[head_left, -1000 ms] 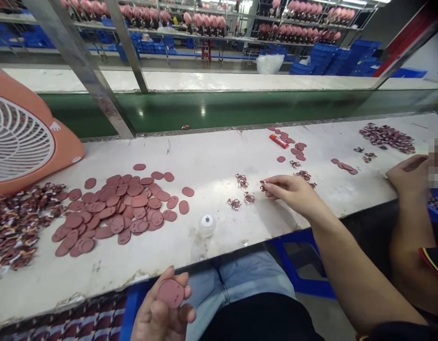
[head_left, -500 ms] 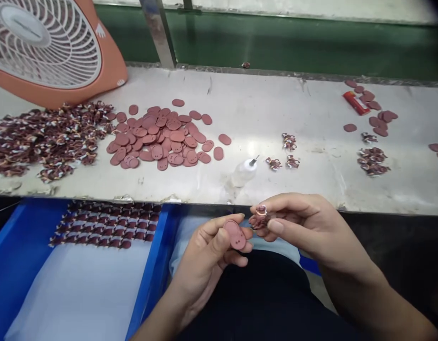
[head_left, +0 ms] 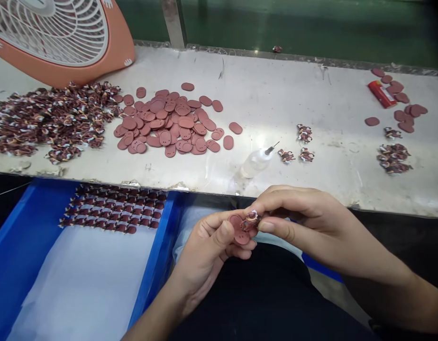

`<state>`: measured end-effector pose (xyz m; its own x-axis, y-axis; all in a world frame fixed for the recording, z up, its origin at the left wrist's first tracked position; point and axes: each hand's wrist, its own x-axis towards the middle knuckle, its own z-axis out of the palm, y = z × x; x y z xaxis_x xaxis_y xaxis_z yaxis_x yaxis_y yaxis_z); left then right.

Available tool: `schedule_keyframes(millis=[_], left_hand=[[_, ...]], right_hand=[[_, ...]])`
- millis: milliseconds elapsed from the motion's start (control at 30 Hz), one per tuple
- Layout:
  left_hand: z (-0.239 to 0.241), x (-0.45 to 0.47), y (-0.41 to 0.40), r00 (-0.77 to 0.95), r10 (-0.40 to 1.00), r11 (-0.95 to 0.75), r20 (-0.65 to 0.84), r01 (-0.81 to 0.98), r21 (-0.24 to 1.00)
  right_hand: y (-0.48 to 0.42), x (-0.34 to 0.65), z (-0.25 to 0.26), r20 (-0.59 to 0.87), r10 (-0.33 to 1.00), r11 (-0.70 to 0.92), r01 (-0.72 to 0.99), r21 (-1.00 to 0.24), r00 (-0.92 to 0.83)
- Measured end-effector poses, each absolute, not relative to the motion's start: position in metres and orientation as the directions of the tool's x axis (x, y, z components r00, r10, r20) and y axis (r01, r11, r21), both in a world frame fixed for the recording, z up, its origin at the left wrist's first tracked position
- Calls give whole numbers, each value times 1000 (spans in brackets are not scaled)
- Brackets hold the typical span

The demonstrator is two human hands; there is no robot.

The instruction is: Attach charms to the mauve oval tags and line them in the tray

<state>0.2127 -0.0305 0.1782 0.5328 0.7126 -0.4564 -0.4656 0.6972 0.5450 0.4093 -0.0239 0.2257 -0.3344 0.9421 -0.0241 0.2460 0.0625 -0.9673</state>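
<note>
My left hand (head_left: 208,248) is closed on a reddish-brown oval base (head_left: 238,231) with two holes, held over my lap below the table edge. My right hand (head_left: 304,220) pinches a small brown figurine (head_left: 250,219) and presses it against that oval base. A pile of the same oval bases (head_left: 172,123) lies on the white table (head_left: 269,99). A heap of loose figurines (head_left: 44,121) lies at the table's left. A small clear glue bottle (head_left: 256,163) lies tilted near the front edge.
An orange fan (head_left: 62,38) stands at the back left. A blue tray (head_left: 23,246) under the table edge holds rows of finished pieces (head_left: 114,210). Smaller figurine clusters (head_left: 393,158), more ovals and a red lighter (head_left: 380,93) lie at the right. A green conveyor (head_left: 311,23) runs behind.
My right hand came back from the table with a figurine and joined my left hand. The figurine now touches the oval base. My view dropped from the hall to my lap.
</note>
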Motion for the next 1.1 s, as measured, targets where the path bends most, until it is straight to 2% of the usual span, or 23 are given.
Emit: schedule_keyframes(millis=[367, 1100], left_hand=[[178, 212, -30, 523, 693, 719, -496, -457, 523], [176, 210, -31, 526, 699, 715, -485, -497, 492]], right_hand=[[-23, 413, 228, -3, 910, 175, 391, -904, -414], [-24, 408, 237, 65, 854, 352, 483, -802, -515]])
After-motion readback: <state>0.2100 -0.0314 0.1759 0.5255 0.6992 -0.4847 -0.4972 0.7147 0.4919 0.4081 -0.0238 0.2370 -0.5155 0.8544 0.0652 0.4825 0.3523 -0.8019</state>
